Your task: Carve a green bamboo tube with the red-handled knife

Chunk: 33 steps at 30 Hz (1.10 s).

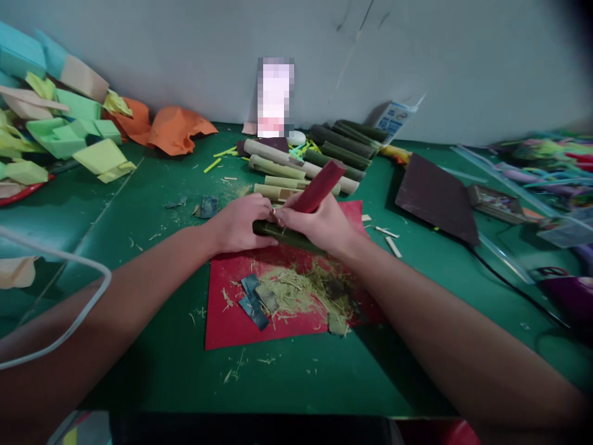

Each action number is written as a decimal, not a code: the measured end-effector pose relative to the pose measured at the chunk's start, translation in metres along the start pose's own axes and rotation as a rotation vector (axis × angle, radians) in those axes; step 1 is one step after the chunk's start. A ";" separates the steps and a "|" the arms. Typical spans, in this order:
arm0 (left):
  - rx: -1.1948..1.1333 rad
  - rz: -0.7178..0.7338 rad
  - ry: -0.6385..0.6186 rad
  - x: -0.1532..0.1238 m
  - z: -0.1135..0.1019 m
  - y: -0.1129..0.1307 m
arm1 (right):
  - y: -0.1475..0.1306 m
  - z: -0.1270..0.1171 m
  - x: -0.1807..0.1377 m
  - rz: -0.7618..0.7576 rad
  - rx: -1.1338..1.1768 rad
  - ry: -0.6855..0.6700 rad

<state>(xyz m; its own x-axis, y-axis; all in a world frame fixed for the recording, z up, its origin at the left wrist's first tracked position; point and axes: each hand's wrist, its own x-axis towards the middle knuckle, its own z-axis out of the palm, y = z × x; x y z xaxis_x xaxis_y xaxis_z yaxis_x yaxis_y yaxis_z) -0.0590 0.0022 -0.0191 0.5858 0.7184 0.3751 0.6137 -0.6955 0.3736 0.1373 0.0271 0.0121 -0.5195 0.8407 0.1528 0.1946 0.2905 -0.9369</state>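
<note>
Over the far part of a red sheet (227,327), my left hand (241,224) is closed around the left end of a dark green bamboo piece (290,236). My right hand (319,225) grips a red-handled tool (319,185), its handle slanting up to the right. The tool's working tip meets the bamboo between my hands, but my fingers mostly hide it. Below the bamboo, a heap of pale shavings (296,290) covers the sheet. Small dark sandpaper-like pieces (253,303) lie at its left side.
Several bamboo pieces (333,157) lie behind my hands, near a lit, blurred screen (274,99) against the wall. Folded paper (69,123) crowds the left, beside orange paper (178,130). A dark board (438,198) stands right. A white cable (104,272) crosses my left forearm.
</note>
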 end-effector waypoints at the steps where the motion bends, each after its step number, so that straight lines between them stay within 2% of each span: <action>1: -0.008 -0.008 0.000 0.000 0.000 0.000 | 0.000 0.000 0.000 -0.022 -0.021 0.045; 4: -0.031 -0.032 0.001 -0.002 0.000 0.001 | 0.000 0.000 0.000 -0.068 -0.069 0.229; 5: -0.037 -0.038 0.001 -0.002 0.000 0.001 | 0.000 0.000 0.001 -0.063 -0.077 0.231; 14: -0.025 -0.040 -0.009 -0.001 0.000 -0.001 | -0.001 -0.006 0.002 0.028 0.067 -0.018; 18: -0.032 -0.037 0.000 -0.002 0.001 -0.002 | 0.000 -0.006 0.002 0.075 0.100 -0.066; 33: -0.007 -0.117 -0.003 -0.001 0.001 0.000 | 0.000 -0.005 0.002 0.036 0.063 -0.138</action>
<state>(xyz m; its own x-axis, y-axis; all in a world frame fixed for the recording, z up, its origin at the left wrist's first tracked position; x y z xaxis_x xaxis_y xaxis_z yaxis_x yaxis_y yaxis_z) -0.0588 0.0014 -0.0205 0.5120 0.7946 0.3261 0.6741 -0.6071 0.4208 0.1407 0.0308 0.0144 -0.6233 0.7781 0.0779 0.1648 0.2281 -0.9596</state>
